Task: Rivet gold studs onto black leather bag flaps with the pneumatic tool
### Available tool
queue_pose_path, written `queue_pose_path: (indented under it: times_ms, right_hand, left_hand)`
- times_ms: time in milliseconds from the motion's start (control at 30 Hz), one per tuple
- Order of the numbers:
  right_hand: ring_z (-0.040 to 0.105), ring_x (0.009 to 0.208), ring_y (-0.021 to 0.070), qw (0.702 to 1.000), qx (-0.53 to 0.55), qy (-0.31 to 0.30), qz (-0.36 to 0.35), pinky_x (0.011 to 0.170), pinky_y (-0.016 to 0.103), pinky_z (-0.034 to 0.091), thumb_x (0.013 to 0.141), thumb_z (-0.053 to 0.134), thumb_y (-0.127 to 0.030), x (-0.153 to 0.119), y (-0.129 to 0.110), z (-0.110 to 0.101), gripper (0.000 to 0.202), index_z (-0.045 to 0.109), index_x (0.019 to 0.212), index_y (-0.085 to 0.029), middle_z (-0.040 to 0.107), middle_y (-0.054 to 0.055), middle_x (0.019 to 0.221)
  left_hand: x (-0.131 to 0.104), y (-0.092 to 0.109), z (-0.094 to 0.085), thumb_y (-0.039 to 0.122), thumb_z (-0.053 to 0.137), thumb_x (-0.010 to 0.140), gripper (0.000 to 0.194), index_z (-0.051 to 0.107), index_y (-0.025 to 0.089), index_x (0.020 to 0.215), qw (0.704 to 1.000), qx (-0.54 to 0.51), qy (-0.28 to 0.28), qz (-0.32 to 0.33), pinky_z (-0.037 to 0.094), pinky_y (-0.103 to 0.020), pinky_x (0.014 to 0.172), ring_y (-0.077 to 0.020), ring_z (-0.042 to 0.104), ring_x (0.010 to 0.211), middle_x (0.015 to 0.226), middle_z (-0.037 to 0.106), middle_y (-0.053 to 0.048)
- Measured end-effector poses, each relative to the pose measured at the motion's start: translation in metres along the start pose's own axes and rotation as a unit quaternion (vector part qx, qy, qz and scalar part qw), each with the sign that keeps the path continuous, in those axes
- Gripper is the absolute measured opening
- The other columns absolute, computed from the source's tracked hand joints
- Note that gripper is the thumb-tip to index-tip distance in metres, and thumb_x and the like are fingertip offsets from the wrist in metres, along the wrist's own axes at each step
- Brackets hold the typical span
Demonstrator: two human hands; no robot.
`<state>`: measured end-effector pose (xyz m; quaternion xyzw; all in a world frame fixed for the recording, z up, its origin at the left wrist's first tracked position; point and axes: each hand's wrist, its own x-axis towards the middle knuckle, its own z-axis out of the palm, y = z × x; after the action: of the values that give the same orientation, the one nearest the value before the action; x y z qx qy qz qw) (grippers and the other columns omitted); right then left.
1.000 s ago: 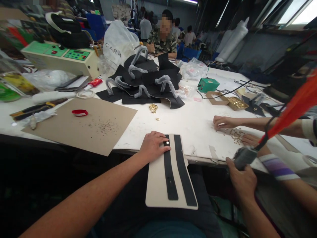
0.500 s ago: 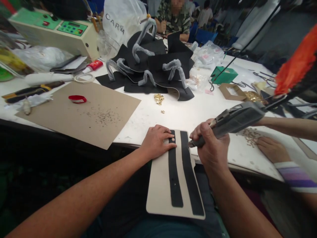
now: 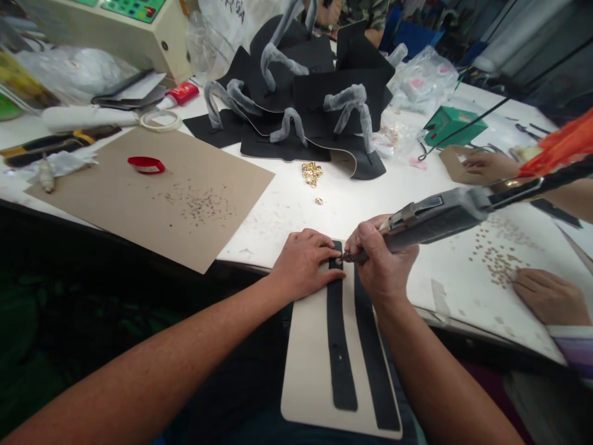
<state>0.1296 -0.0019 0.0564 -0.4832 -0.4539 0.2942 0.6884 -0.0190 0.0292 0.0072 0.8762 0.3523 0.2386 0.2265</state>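
Two black strips, a left strip point(image 3: 343, 358) and a right strip point(image 3: 374, 361), lie along a beige rounded panel point(image 3: 308, 371) that reaches from my lap to the table edge. My left hand point(image 3: 303, 264) is open, pressing on the left strip's far end, thumb and forefinger apart around a small pale round fitting point(image 3: 338, 261). In my right hand point(image 3: 386, 266) is a grey power screwdriver point(image 3: 440, 216), slanting up to the right. Its tip is at the fitting; whether it touches, I cannot tell. A small stud point(image 3: 340, 357) sits near the strip's lower end.
Brown board point(image 3: 185, 167) with dark crumbs lies left, carrying a red ring-shaped item point(image 3: 146, 165). Black pieces with wrapped handles point(image 3: 315, 93) are heaped behind gold fittings point(image 3: 312, 174). At right, a co-worker's hand point(image 3: 551, 296) rests beside scattered bits point(image 3: 500, 262); another reaches into a cardboard box point(image 3: 456, 165).
The screwdriver in my right hand has moved left, from beside the right strip to the fitting between my left fingers. A co-worker's hand has come to the cardboard box.
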Motion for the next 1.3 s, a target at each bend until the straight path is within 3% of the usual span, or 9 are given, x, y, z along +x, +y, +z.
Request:
queue_pose_path:
  times_ms: [267,567,933,1133,1300]
  right_hand:
    - [0.054,0.047,0.0141,0.999,-0.002,-0.030,-0.019,0.050,0.030,0.047,0.088,0.077,-0.029,-0.001,0.002,0.000,0.022,0.057,0.082,-0.024,0.056,-0.006,0.061]
    - [0.055,0.055,0.0152,0.993,-0.054,-0.106,-0.002,0.053,0.030,0.050,0.087,0.073,-0.036,0.004,0.010,-0.006,0.022,0.057,0.078,-0.024,0.053,-0.005,0.062]
    - [0.054,0.054,0.0145,0.993,-0.023,-0.118,-0.006,0.053,0.030,0.047,0.091,0.072,-0.036,0.003,0.015,-0.005,0.025,0.057,0.074,-0.024,0.055,-0.004,0.062]
    - [0.054,0.056,0.0142,0.982,-0.064,-0.166,0.061,0.054,0.029,0.045,0.085,0.081,-0.051,0.010,0.000,-0.006,0.042,0.059,0.067,-0.020,0.058,-0.002,0.061]
    - [0.053,0.049,0.0147,0.996,0.029,-0.088,0.009,0.050,0.028,0.044,0.085,0.079,-0.061,0.017,-0.035,-0.021,0.044,0.067,0.098,-0.020,0.056,-0.006,0.058]
  left_hand:
    - [-0.001,0.000,0.000,0.053,0.081,0.086,0.035,0.079,0.032,0.114,1.000,-0.011,-0.004,-0.004,0.040,-0.049,0.102,-0.0299,0.055,0.124,0.127,0.072,0.000]
    - [0.000,0.000,0.001,0.055,0.080,0.087,0.031,0.079,0.032,0.107,1.000,-0.001,-0.012,-0.009,0.040,-0.050,0.102,-0.0309,0.056,0.124,0.128,0.072,-0.001]
    - [0.000,0.000,0.002,0.055,0.078,0.088,0.030,0.080,0.031,0.107,1.000,0.002,-0.012,-0.014,0.041,-0.050,0.102,-0.0303,0.058,0.123,0.126,0.072,-0.003]
    - [0.001,0.004,0.001,0.053,0.083,0.084,0.036,0.078,0.033,0.114,0.999,0.044,0.002,-0.015,0.045,-0.049,0.100,-0.0305,0.059,0.123,0.132,0.072,-0.002]
    - [0.000,0.010,-0.005,0.052,0.082,0.085,0.035,0.080,0.031,0.114,0.999,0.044,0.007,-0.001,0.046,-0.048,0.100,-0.0288,0.060,0.121,0.125,0.075,-0.001]
